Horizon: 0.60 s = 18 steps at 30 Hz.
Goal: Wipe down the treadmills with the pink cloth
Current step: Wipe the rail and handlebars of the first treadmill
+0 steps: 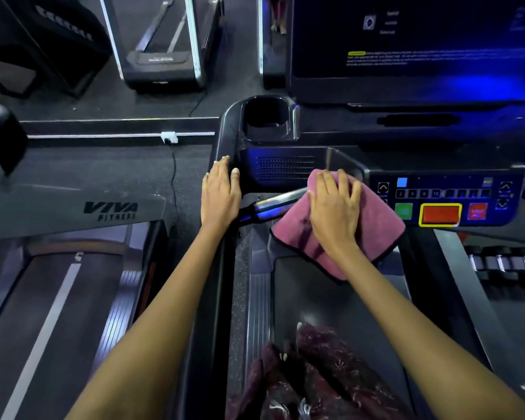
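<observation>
Pressing pink cloth [340,234] onto treadmill console [449,198] with flat right hand [334,207]; left hand [220,192] resting open on left handrail [225,140].

Dark rubber gym floor [109,165], a white wall socket [169,137], blue glow overhead.

I read "VIVA FITNESS" on the neighbouring treadmill's cover [111,211]; keys [418,194] on my console show 2, 5, 10.

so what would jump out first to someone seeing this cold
The pink cloth, pressed under the right hand at the console's left edge. Just right of it, the red button with its yellow border. The left hand rests on the left console arm.
</observation>
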### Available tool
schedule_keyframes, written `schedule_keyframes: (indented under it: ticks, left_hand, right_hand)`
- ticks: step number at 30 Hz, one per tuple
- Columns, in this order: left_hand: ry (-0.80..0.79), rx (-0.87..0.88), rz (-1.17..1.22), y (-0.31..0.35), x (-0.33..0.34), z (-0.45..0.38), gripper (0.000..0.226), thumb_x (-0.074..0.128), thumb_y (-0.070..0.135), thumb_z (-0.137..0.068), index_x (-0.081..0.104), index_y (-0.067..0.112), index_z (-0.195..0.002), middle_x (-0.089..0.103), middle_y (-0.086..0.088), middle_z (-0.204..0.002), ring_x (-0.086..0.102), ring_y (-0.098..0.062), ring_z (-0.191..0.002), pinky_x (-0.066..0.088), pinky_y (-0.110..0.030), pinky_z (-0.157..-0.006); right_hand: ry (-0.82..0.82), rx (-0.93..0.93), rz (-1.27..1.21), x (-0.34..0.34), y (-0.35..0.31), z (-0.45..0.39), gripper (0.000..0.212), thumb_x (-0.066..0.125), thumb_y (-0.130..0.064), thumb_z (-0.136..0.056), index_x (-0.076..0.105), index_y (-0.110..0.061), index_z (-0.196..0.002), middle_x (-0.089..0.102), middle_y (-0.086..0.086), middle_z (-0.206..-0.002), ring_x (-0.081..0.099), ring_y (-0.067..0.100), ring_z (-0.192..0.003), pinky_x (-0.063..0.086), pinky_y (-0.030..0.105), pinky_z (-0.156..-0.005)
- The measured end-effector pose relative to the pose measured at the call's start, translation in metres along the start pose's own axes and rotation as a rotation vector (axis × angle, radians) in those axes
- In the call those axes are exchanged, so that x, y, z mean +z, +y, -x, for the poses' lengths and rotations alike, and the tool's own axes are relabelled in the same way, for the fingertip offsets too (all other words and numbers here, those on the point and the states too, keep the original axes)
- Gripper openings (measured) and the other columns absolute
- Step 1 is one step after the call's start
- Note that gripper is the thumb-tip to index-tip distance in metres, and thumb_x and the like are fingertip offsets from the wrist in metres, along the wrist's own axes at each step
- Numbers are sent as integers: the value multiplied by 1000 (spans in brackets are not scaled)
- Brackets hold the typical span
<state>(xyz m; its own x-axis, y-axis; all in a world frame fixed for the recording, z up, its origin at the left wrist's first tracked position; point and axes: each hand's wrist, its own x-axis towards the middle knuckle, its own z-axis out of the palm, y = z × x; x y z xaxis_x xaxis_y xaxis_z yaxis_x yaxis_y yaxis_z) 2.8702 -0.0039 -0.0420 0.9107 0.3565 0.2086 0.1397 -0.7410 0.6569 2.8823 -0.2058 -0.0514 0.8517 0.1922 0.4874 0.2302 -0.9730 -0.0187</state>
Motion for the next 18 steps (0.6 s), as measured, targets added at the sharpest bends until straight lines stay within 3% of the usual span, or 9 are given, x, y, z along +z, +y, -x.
schedule_keyframes:
  ticks: [3,6,8,10,14,16,18]
  left_hand:
    - [-7,-4,6,0,0,0,46,28,27,-103,30,9,-145,33,-6,-151,22,-17,-143,11,-33,-118]
    - [-8,-5,7,2,-2,-3,46,28,27,-103,31,9,-145,33,-6,-151,20,-16,-143,10,-32,-118]
    - [-8,-11,9,1,0,-3,46,29,27,-103,31,8,-144,34,-6,-151,21,-16,-143,11,-34,-118]
    - [-1,-16,6,-1,2,-1,46,29,27,-102,32,8,-144,35,-7,-150,23,-18,-142,12,-35,-118]
    - [-2,-29,-2,-1,3,-3,47,29,27,-102,29,8,-145,33,-7,-151,22,-18,-142,10,-33,-117]
    - [-10,-58,18,0,4,-4,47,29,27,-102,28,8,-145,31,-7,-152,23,-18,-142,11,-33,-118]
    - [-10,-73,37,1,6,-5,47,30,26,-102,29,7,-145,32,-8,-151,25,-18,-141,15,-35,-117]
  right_hand:
    - [96,-121,158,3,19,17,42,61,-13,-81,59,-4,-123,65,9,-119,58,32,-114,24,45,-104]
    - [68,-8,170,2,11,-6,35,53,-6,-81,63,-1,-114,68,12,-109,60,31,-108,27,44,-105]
    - [11,13,74,2,-3,-19,38,38,-7,-78,67,1,-101,70,15,-97,63,31,-98,42,41,-98]
    - [17,-71,-46,8,-11,-16,40,34,-6,-74,67,3,-95,70,17,-93,65,31,-93,49,41,-92]
    - [107,-176,-164,18,-20,-14,30,38,-8,-81,67,-1,-83,68,13,-80,65,29,-78,47,38,-89]
    - [117,-172,-275,21,-27,-27,31,40,-15,-89,61,-7,-68,62,9,-64,59,28,-63,41,34,-78]
    - [72,-156,-343,25,-33,-40,35,38,-19,-90,56,-8,-64,61,8,-60,57,28,-58,45,35,-67]
